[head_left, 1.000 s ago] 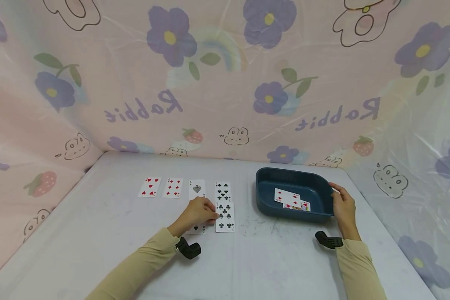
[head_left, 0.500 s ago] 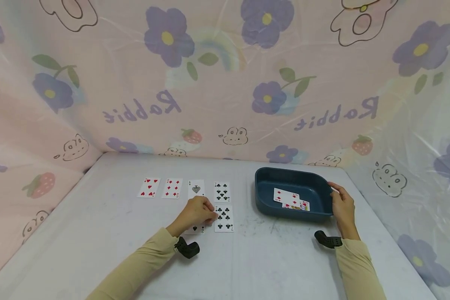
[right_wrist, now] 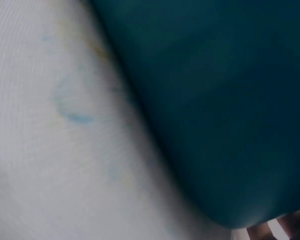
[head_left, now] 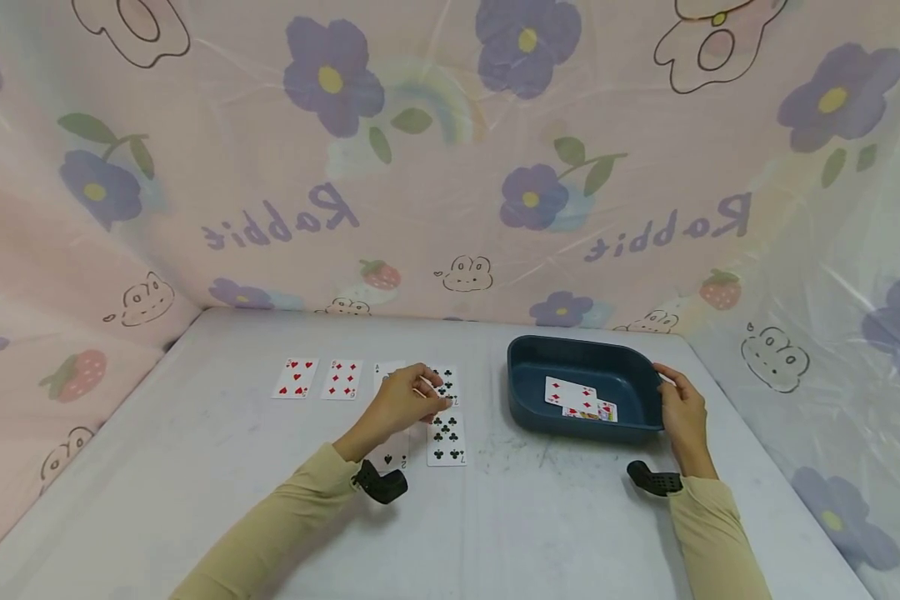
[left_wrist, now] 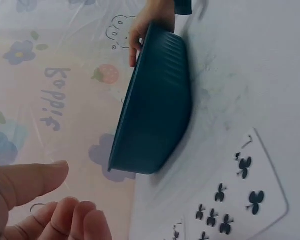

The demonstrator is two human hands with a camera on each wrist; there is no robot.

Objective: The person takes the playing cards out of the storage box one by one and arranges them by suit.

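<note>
My left hand (head_left: 401,400) hovers over two columns of playing cards, its thumb and fingertips apart and nothing between them. Under its fingertips lie an upper clubs card (head_left: 446,377) and a lower clubs card (head_left: 447,446), nearly edge to edge. The hand and wrist partly cover an ace of spades (head_left: 383,372) and a two of spades (head_left: 392,452). My right hand (head_left: 684,412) grips the right end of a dark blue tray (head_left: 570,354), whose side also fills much of the right wrist view. Inside the tray, a diamonds card (head_left: 567,392) overlaps a face card (head_left: 607,412).
A hearts card (head_left: 295,379) and a six of diamonds (head_left: 341,380) lie face up farther left on the white tabletop (head_left: 195,467). A printed curtain (head_left: 450,167) rises behind the table and along both sides.
My left hand has lifted off the lower clubs card and moved up and away, now covering part of the ace and the upper clubs card. The right hand stays on the tray.
</note>
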